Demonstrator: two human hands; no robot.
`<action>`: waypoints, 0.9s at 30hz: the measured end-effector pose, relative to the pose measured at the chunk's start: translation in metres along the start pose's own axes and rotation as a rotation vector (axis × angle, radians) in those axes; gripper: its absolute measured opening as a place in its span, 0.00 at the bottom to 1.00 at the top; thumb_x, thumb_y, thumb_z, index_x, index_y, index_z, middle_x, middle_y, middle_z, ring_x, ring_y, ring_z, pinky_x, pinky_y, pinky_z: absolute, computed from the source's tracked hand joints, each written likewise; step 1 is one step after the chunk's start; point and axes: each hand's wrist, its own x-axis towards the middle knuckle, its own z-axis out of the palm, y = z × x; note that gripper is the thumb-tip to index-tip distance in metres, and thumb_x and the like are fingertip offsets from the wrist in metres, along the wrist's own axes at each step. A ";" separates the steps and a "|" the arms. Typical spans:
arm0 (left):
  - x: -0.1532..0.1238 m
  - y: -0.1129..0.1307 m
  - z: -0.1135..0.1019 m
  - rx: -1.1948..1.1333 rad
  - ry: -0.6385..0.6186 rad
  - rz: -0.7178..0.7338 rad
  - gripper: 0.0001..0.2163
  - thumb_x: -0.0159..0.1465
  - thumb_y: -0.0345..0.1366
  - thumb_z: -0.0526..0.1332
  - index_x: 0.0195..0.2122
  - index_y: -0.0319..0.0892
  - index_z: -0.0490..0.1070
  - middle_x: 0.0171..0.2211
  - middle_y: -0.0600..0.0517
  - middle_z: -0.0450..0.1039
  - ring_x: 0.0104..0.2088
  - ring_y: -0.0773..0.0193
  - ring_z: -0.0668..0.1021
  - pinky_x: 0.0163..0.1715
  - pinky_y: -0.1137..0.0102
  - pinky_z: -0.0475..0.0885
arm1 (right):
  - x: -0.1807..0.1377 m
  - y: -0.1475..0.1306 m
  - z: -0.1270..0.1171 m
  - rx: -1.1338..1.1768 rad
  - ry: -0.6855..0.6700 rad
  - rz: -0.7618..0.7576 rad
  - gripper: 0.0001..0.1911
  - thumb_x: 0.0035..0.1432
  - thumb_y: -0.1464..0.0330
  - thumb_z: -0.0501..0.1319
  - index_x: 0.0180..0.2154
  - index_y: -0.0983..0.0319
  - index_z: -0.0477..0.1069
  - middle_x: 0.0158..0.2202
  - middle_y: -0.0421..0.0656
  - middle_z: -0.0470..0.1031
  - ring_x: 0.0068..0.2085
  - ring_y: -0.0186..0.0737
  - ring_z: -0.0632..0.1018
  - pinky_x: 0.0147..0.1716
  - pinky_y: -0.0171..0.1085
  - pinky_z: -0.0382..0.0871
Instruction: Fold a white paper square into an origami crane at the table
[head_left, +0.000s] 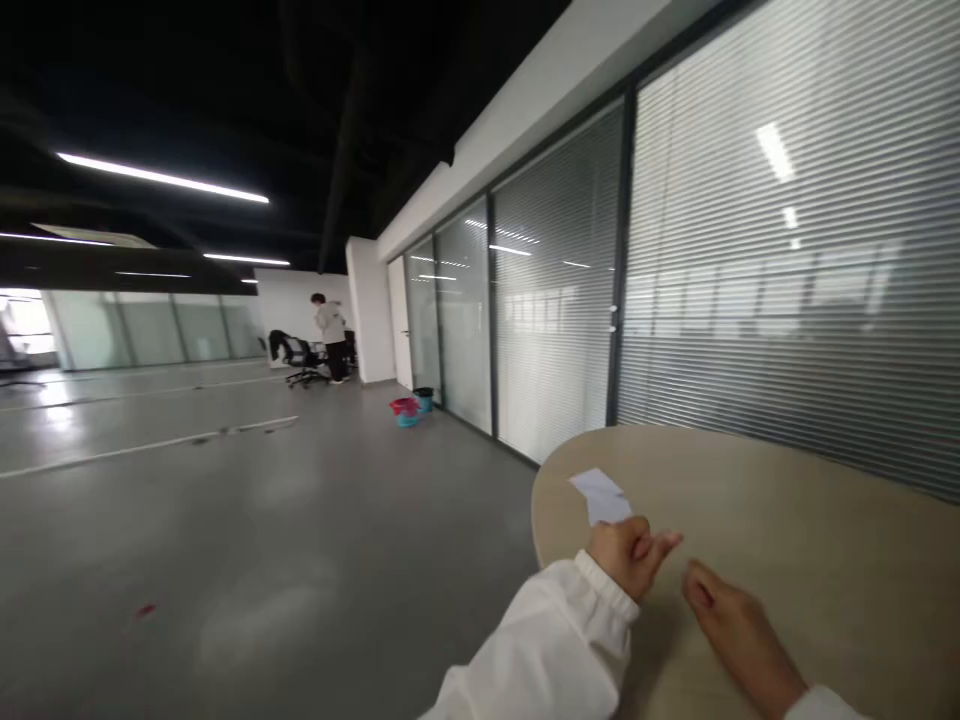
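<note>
Over the round wooden table (750, 480) my left hand (628, 555) is closed, its fingers curled and one or two fingertips pointing right. My right hand (735, 620) faces it a short gap away, also closed, with the thumb pressed against the bent fingers. Anything held in either hand is hidden or too small to make out. Just beyond my left hand lies a creased white sheet of paper (598, 492), partly covered by that hand.
Glass partitions with blinds (787, 250) run behind the table. A red basin (405, 405) and a dark-rimmed blue bucket (424, 398) stand on the grey floor (262, 540). Farther off, a person (331, 330) stands beside a black office chair (296, 358).
</note>
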 end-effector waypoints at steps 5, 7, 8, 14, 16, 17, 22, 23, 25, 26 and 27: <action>0.025 0.015 0.046 0.060 -0.102 0.105 0.23 0.61 0.49 0.43 0.14 0.41 0.53 0.12 0.58 0.49 0.15 0.73 0.56 0.18 0.74 0.51 | 0.001 0.013 -0.025 -0.112 0.055 0.070 0.09 0.52 0.70 0.43 0.22 0.58 0.53 0.15 0.35 0.59 0.16 0.32 0.62 0.18 0.30 0.53; 0.035 0.017 0.064 0.141 -0.156 0.148 0.24 0.62 0.47 0.41 0.15 0.40 0.59 0.13 0.56 0.55 0.16 0.72 0.60 0.19 0.74 0.52 | -0.002 0.021 -0.035 -0.164 0.075 0.106 0.09 0.52 0.71 0.43 0.22 0.59 0.54 0.15 0.36 0.60 0.17 0.32 0.63 0.17 0.30 0.52; 0.038 0.018 0.072 0.195 -0.185 0.175 0.24 0.62 0.47 0.40 0.16 0.40 0.62 0.14 0.54 0.59 0.17 0.71 0.64 0.20 0.74 0.54 | -0.004 0.025 -0.040 -0.186 0.087 0.125 0.09 0.52 0.71 0.43 0.22 0.59 0.55 0.15 0.36 0.61 0.17 0.33 0.63 0.17 0.30 0.52; 0.045 0.012 0.107 0.524 -0.348 0.238 0.24 0.63 0.45 0.37 0.33 0.37 0.69 0.27 0.41 0.73 0.28 0.60 0.75 0.26 0.70 0.63 | -0.011 0.043 -0.063 -0.253 0.176 0.147 0.10 0.55 0.71 0.43 0.26 0.61 0.60 0.21 0.41 0.66 0.23 0.36 0.69 0.24 0.33 0.60; 0.041 0.005 0.113 0.565 -0.393 0.251 0.25 0.63 0.44 0.35 0.35 0.38 0.69 0.29 0.40 0.73 0.30 0.57 0.76 0.27 0.69 0.64 | -0.012 0.044 -0.066 -0.270 0.169 0.157 0.12 0.56 0.72 0.42 0.26 0.61 0.61 0.24 0.43 0.67 0.27 0.38 0.70 0.27 0.35 0.63; 0.040 0.002 0.116 0.578 -0.423 0.248 0.24 0.63 0.44 0.36 0.34 0.38 0.69 0.29 0.40 0.73 0.31 0.57 0.76 0.27 0.69 0.64 | -0.013 0.044 -0.066 -0.283 0.163 0.170 0.14 0.57 0.72 0.40 0.27 0.61 0.61 0.25 0.44 0.68 0.29 0.39 0.71 0.29 0.36 0.63; 0.038 -0.009 0.120 0.553 -0.471 0.225 0.22 0.63 0.44 0.37 0.35 0.40 0.68 0.30 0.43 0.73 0.33 0.58 0.76 0.28 0.70 0.64 | -0.013 0.032 -0.072 -0.302 0.090 0.221 0.10 0.54 0.74 0.45 0.31 0.62 0.64 0.30 0.44 0.69 0.34 0.39 0.71 0.34 0.36 0.64; 0.040 -0.010 0.119 0.542 -0.488 0.239 0.20 0.63 0.44 0.39 0.36 0.40 0.67 0.30 0.44 0.73 0.33 0.59 0.75 0.29 0.71 0.64 | -0.013 0.029 -0.074 -0.300 0.077 0.227 0.10 0.53 0.75 0.47 0.33 0.62 0.64 0.31 0.44 0.69 0.35 0.39 0.71 0.35 0.35 0.64; 0.043 -0.011 0.118 0.548 -0.513 0.238 0.15 0.62 0.41 0.43 0.37 0.41 0.66 0.32 0.46 0.72 0.34 0.61 0.75 0.30 0.72 0.63 | -0.013 0.026 -0.077 -0.313 0.059 0.246 0.13 0.50 0.77 0.49 0.36 0.62 0.66 0.32 0.44 0.70 0.37 0.39 0.71 0.37 0.35 0.63; 0.044 -0.011 0.117 0.552 -0.522 0.240 0.13 0.62 0.39 0.45 0.37 0.42 0.66 0.33 0.46 0.72 0.35 0.62 0.75 0.31 0.72 0.63 | -0.014 0.026 -0.078 -0.325 0.051 0.256 0.13 0.50 0.77 0.49 0.37 0.62 0.67 0.32 0.44 0.71 0.37 0.39 0.71 0.38 0.35 0.63; 0.045 -0.011 0.117 0.554 -0.524 0.245 0.11 0.61 0.38 0.46 0.38 0.42 0.66 0.34 0.47 0.72 0.36 0.62 0.74 0.32 0.72 0.63 | -0.014 0.026 -0.078 -0.334 0.043 0.258 0.14 0.51 0.77 0.49 0.37 0.61 0.68 0.33 0.44 0.72 0.38 0.39 0.71 0.40 0.35 0.62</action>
